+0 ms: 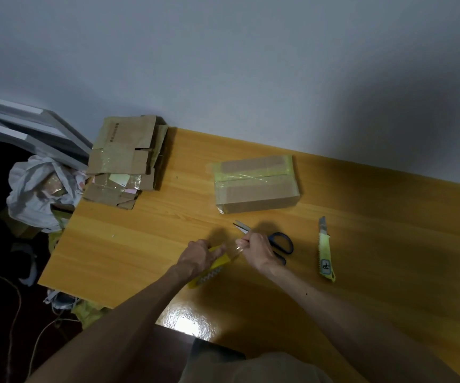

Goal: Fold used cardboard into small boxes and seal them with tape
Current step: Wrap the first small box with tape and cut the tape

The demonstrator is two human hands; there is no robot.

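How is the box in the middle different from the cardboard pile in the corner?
The box is folded up and stands alone; the cardboard pile is flat pieces stacked together. The box sits fully on the table; the cardboard pile hangs over its left edge. Both are brown cardboard with tape on them.

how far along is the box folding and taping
One box looks folded and taped shut. In hand: the left hand holds the yellow tape roll while the right hand pinches a tape strip. Left: the stack of flat cardboard.
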